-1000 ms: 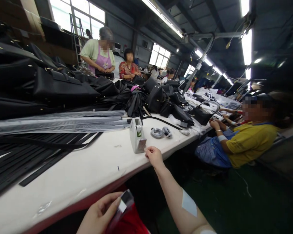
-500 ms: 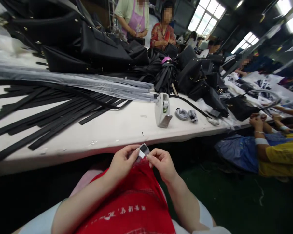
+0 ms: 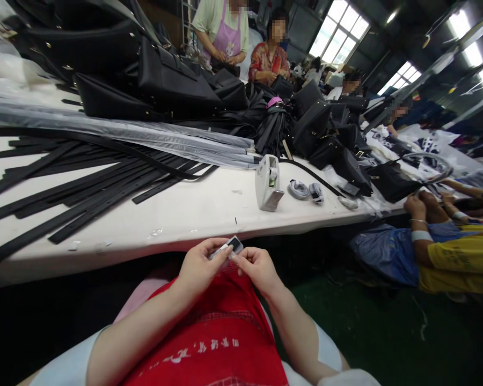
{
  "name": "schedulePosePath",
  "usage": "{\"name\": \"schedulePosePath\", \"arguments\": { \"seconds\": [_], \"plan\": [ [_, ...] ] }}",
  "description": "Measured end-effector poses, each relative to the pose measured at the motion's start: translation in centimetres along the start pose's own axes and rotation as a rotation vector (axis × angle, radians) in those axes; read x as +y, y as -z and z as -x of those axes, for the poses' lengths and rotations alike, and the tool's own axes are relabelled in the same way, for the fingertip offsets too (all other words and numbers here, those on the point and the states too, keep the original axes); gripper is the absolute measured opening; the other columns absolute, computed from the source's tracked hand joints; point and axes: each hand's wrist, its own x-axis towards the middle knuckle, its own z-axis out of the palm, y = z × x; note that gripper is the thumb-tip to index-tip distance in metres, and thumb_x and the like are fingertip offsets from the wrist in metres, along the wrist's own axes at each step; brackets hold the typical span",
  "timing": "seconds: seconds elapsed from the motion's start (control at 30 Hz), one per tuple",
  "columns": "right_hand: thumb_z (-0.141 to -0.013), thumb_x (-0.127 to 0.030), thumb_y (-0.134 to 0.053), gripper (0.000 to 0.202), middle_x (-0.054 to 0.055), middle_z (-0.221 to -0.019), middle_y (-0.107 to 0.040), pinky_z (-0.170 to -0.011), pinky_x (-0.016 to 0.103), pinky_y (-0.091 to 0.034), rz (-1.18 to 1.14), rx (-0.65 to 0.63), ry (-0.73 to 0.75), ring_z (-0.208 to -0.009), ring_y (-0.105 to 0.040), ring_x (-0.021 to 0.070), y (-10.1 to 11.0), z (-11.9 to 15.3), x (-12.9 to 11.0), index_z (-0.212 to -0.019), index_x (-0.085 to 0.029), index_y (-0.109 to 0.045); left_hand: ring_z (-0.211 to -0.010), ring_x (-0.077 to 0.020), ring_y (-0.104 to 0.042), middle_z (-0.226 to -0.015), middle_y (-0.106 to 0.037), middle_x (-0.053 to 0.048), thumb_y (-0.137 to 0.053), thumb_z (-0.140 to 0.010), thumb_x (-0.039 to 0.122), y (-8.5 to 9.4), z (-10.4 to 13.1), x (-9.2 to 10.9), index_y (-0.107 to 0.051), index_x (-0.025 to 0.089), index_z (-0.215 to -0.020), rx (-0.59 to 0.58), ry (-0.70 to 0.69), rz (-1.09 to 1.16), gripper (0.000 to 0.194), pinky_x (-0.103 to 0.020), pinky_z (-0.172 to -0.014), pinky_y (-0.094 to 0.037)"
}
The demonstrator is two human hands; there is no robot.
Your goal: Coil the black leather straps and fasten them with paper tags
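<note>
Above the red apron, my left hand (image 3: pixel 201 264) pinches a small clear plastic packet (image 3: pixel 234 244) with a dark piece inside. My right hand (image 3: pixel 257 265) is closed at the packet's near right edge, its thumb and finger pressed together there. Both hands meet just off the front edge of the white table (image 3: pixel 193 214). Fingers partly cover the packet, so its contents are hard to make out.
Black straps (image 3: pixel 92 187) spread over the table's left side. A tape dispenser (image 3: pixel 269 183) stands near the front, beside wrapped coils (image 3: pixel 298 188). Black bags (image 3: pixel 173 80) are piled behind. A person in yellow (image 3: pixel 459 260) sits at the right; others are across the table.
My right hand has moved slightly left, closer to my left hand. The packet has turned a little and the white piece on it shows less. The person at the right has shifted their hands.
</note>
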Motion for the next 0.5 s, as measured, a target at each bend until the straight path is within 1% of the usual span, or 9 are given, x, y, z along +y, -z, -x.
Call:
{"name": "schedulePosePath", "arguments": {
  "seconds": [0.1, 0.17, 0.27, 0.33, 0.37, 0.43, 0.5],
  "plan": [
    [-0.071, -0.044, -0.073, 0.030, 0.003, -0.063, -0.068, -0.059, 0.025, -0.049, -0.049, -0.037, -0.030, -0.056, -0.059, 0.0127, -0.5, 0.1, -0.3, -0.073, -0.014, -0.070, -0.086, -0.0247, -0.068, -0.094, -0.075, -0.010, -0.065, -0.078, 0.048, 0.3, -0.1, 0.0, -0.072, 0.013, -0.096, 0.043, -0.015, -0.011, 0.040, -0.035, -0.082, -0.053],
    [-0.070, -0.044, -0.072, 0.030, 0.004, -0.066, -0.069, -0.062, 0.027, -0.051, -0.081, -0.027, -0.029, -0.059, -0.061, 0.0145, -0.9, 0.0, -0.4, -0.073, -0.014, -0.071, -0.089, -0.0245, -0.068, -0.095, -0.075, -0.008, -0.062, -0.081, 0.047, 0.4, 0.0, -0.1, -0.072, 0.015, -0.096, 0.049, -0.071, -0.053, 0.037, -0.035, -0.086, -0.052],
    [-0.074, -0.041, -0.068, 0.028, 0.004, -0.065, -0.069, -0.060, 0.027, -0.050, -0.048, 0.026, 0.011, -0.057, -0.060, 0.0149, -1.6, -0.4, -0.4, -0.069, -0.014, -0.071, -0.094, -0.0239, -0.066, -0.100, -0.074, -0.007, -0.056, -0.085, 0.047, 0.4, 0.4, -0.1, -0.071, 0.017, -0.100, 0.052, -0.154, -0.141, 0.036, -0.036, -0.091, -0.050],
    [-0.074, -0.038, -0.068, 0.026, 0.003, -0.062, -0.067, -0.056, 0.026, -0.047, -0.006, 0.078, 0.045, -0.054, -0.056, 0.0143, -2.0, -0.6, -0.3, -0.065, -0.014, -0.071, -0.097, -0.0233, -0.065, -0.102, -0.072, -0.007, -0.053, -0.087, 0.047, 0.3, 0.6, -0.1, -0.071, 0.019, -0.100, 0.037, -0.226, -0.209, 0.036, -0.036, -0.094, -0.050],
    [-0.073, -0.036, -0.068, 0.024, 0.003, -0.062, -0.066, -0.056, 0.026, -0.046, -0.022, 0.097, 0.063, -0.054, -0.056, 0.0143, -2.1, -0.6, -0.3, -0.065, -0.014, -0.071, -0.098, -0.0230, -0.065, -0.103, -0.071, -0.007, -0.052, -0.087, 0.048, 0.3, 0.6, -0.2, -0.071, 0.021, -0.099, 0.033, -0.269, -0.243, 0.035, -0.037, -0.095, -0.050],
    [-0.072, -0.035, -0.068, 0.021, 0.003, -0.069, -0.067, -0.062, 0.028, -0.048, -0.159, 0.067, 0.091, -0.062, -0.058, 0.0163, -2.1, -0.5, -0.5, -0.076, -0.014, -0.072, -0.101, -0.0233, -0.064, -0.106, -0.068, -0.006, -0.052, -0.086, 0.049, 0.4, 0.3, -0.4, -0.072, 0.024, -0.098, 0.045, -0.350, -0.317, 0.034, -0.039, -0.097, -0.050],
    [-0.070, -0.035, -0.068, 0.031, 0.004, -0.084, -0.068, -0.073, 0.031, -0.050, -0.298, 0.014, 0.133, -0.076, -0.062, 0.0197, -1.7, -0.3, -0.9, -0.094, -0.016, -0.071, -0.107, -0.0249, -0.062, -0.111, -0.065, -0.006, -0.054, -0.084, 0.050, 0.5, -0.2, -0.9, -0.072, 0.028, -0.099, 0.066, -0.407, -0.389, 0.033, -0.043, -0.099, -0.049]
  ]
}}
